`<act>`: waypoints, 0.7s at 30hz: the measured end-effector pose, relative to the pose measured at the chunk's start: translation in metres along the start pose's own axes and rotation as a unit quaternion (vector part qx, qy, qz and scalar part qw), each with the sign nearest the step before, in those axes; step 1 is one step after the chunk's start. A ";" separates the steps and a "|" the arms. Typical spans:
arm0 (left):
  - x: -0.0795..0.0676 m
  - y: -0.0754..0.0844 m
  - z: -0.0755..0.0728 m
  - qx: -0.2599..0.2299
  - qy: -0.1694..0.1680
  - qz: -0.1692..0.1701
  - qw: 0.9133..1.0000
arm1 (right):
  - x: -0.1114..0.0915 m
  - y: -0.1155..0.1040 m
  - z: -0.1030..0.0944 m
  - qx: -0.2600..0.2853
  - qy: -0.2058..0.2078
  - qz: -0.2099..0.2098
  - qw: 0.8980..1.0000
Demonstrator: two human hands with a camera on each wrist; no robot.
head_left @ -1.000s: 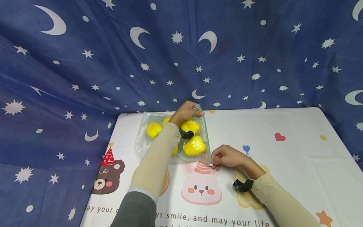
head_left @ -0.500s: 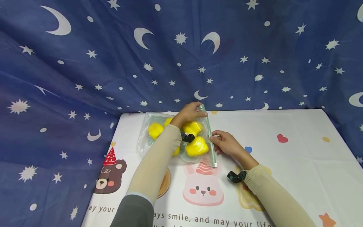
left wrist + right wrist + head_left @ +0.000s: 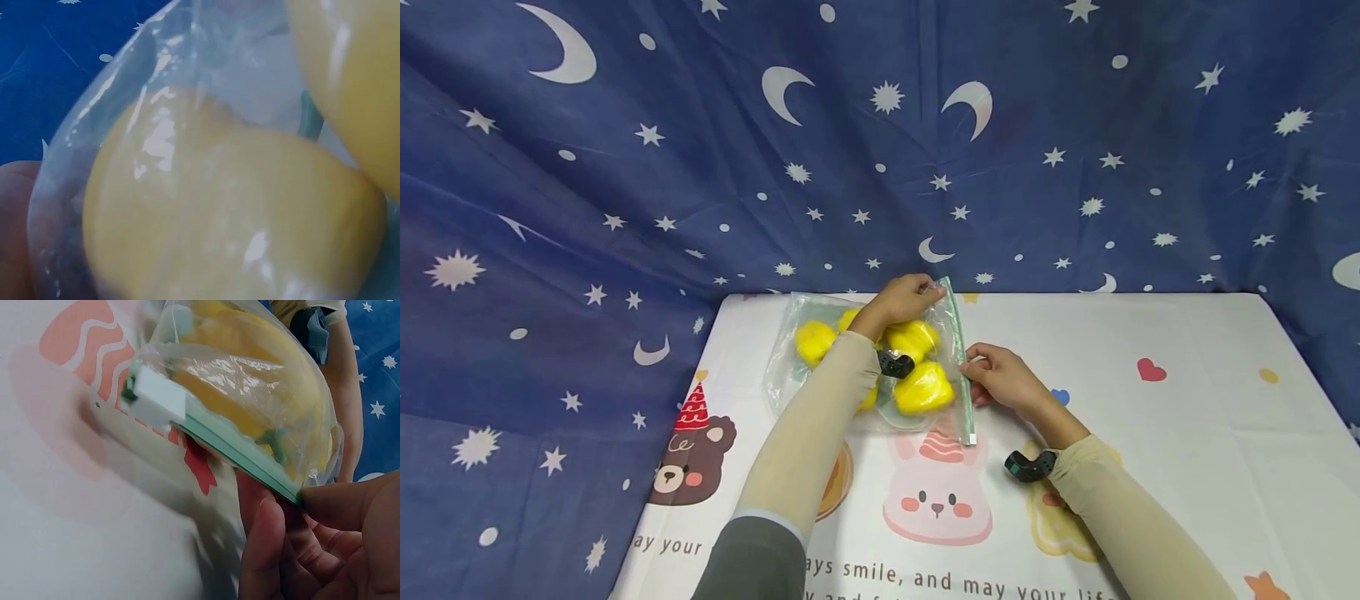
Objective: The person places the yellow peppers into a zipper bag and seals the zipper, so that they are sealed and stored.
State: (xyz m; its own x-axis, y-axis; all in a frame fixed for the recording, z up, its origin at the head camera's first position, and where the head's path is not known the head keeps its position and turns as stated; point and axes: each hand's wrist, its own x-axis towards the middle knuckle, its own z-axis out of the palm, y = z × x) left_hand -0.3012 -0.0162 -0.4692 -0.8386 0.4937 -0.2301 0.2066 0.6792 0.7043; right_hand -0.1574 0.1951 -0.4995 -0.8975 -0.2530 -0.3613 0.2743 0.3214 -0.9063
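A clear zip bag (image 3: pixel 880 423) lies flat on the table with several yellow bell peppers (image 3: pixel 923 387) inside; green stems show through the plastic in the wrist views. Its green zip strip (image 3: pixel 958 350) runs along the right side, with a white slider-like piece (image 3: pixel 159 395) at the near end. At the strip's far end my left hand (image 3: pixel 901 300) pinches the bag's edge. Partway down the strip, thumb and fingers of my right hand (image 3: pixel 1006 382) pinch it. My left forearm covers some of the peppers. Peppers fill most of the left wrist view, with only a bit of hand (image 3: pixel 15 228) showing.
The tablecloth (image 3: pixel 1195 467) is white with printed cartoon animals, hearts and lettering. A dark blue curtain (image 3: pixel 1037 108) with moons and stars hangs right behind the table and along its left side. Black cameras (image 3: pixel 1030 467) sit on both wrists.
My right hand has moved from the near end of the zip strip up to partway along it, uncovering the white end piece. My left hand stays at the far end.
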 end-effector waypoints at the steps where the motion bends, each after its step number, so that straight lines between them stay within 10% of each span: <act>1: 0.000 0.000 -0.001 0.004 -0.002 0.003 1.000 | 0.000 0.000 -0.001 -0.001 0.000 0.000 1.000; 21: -0.051 -0.005 -0.022 0.142 -0.052 0.057 0.987 | -0.028 0.019 -0.043 0.010 -0.004 0.016 1.000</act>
State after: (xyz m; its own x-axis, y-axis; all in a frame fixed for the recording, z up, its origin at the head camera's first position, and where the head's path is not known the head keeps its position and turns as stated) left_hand -0.2705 -0.0569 -0.4459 -0.7484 0.6187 -0.2389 0.4414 0.7336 0.5168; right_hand -0.1417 0.2475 -0.4972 -0.8858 -0.2496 -0.3912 0.3094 0.3107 -0.8988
